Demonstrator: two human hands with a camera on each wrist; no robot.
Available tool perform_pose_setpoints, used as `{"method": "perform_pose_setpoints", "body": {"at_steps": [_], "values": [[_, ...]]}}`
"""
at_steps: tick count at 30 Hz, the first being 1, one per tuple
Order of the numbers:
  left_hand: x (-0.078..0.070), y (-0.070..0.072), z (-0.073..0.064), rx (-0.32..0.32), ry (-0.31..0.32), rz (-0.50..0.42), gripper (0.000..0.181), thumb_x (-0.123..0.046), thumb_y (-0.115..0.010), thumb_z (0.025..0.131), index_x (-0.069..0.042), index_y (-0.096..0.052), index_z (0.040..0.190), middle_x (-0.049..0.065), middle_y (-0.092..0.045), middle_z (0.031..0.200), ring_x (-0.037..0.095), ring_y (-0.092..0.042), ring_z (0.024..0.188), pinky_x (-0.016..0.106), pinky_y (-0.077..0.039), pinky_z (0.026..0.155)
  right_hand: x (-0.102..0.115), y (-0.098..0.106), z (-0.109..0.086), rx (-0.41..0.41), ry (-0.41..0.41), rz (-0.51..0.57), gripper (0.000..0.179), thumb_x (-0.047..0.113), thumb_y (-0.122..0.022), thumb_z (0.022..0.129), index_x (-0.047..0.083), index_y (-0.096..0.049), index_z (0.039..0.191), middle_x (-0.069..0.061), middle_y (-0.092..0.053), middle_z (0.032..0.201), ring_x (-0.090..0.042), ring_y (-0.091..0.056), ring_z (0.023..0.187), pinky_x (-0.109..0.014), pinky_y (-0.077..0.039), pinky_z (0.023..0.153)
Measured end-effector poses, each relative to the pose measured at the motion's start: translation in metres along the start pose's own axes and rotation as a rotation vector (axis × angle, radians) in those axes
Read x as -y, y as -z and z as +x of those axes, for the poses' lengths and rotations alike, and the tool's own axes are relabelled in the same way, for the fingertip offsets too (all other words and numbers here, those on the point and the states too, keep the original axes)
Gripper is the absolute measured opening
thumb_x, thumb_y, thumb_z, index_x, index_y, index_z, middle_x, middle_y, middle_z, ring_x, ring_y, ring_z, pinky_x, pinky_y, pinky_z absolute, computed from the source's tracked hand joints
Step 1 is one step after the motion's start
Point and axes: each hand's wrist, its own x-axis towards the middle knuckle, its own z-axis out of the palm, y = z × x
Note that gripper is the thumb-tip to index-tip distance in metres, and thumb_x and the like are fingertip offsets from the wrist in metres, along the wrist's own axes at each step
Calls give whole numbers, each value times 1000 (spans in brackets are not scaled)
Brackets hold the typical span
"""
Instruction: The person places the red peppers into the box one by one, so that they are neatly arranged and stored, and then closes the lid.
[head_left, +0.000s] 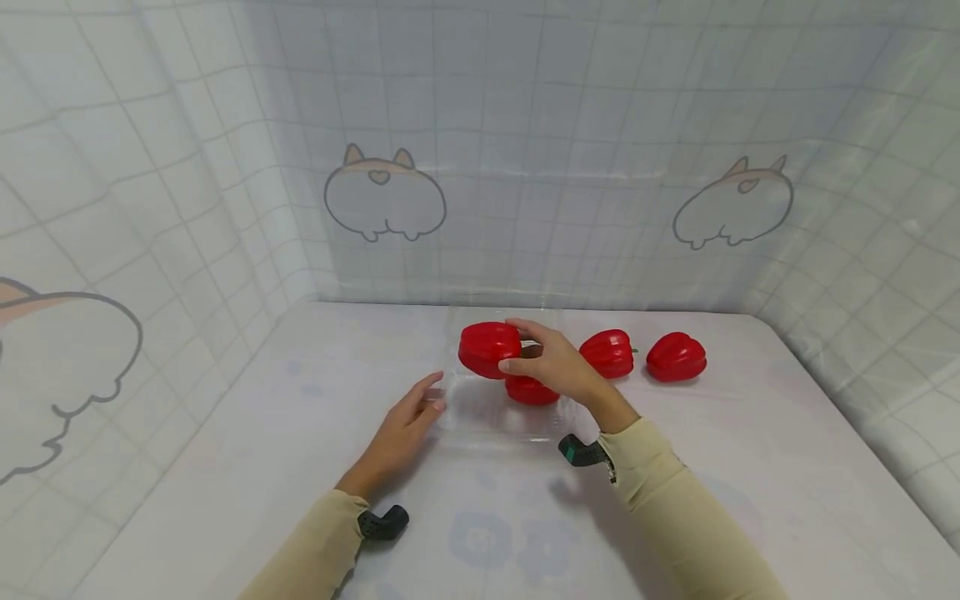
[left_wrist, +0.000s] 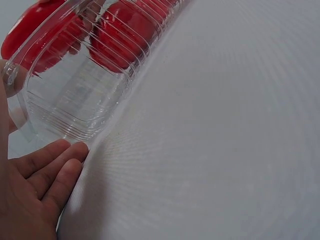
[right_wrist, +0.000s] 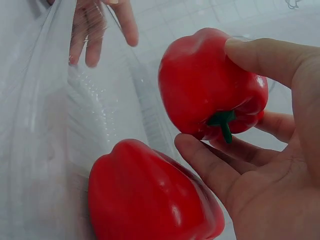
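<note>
Pepper (head_left: pixel 489 350) in the right hand (head_left: pixel 551 354), pinched between thumb and fingers, was up over the back left part of the clear box (head_left: pixel 487 417). The left hand (head_left: pixel 405 429) sat at the box's left edge, fingers relaxed and mostly straight, probably there to steady it. Looked to me like the loading step, with one already in. Next move, I'd say, called for lowering the held one in beside the boxed pepper (head_left: pixel 532 392) without knocking it, then letting go gently. Count-wise I got four peppers: one held, one boxed, and two on the table (head_left: pixel 285 433) right of the box, a nearer pepper (head_left: pixel 606 354) and a farther pepper (head_left: pixel 677 357). Just one box, and two hands
</note>
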Motion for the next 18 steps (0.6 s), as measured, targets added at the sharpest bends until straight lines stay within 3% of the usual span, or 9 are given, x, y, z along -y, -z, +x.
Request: {"method": "perform_pose_setpoints", "body": {"at_steps": [9, 18], "values": [[-1, -1, 1, 4, -1, 14, 54, -31, -53, 105, -24, -37, 156, 5, -57, 140, 23, -59, 119, 52, -47, 103, -2, -9, 6, 3, 1, -170, 78, 31, -82, 82, 21, -44, 150, -2, -58, 132, -24, -58, 117, -40, -58, 86], [-3, -2, -1, 0, 14, 25, 53, -32, -54, 104, -31, -37, 154, 3, -58, 139, 23, -59, 119, 51, -48, 101, -2, -26, 12, 53, 124, -359, 78, 26, -80, 86, 7, -41, 151, -5, -55, 134, -21, -59, 117, -34, -56, 90]]}}
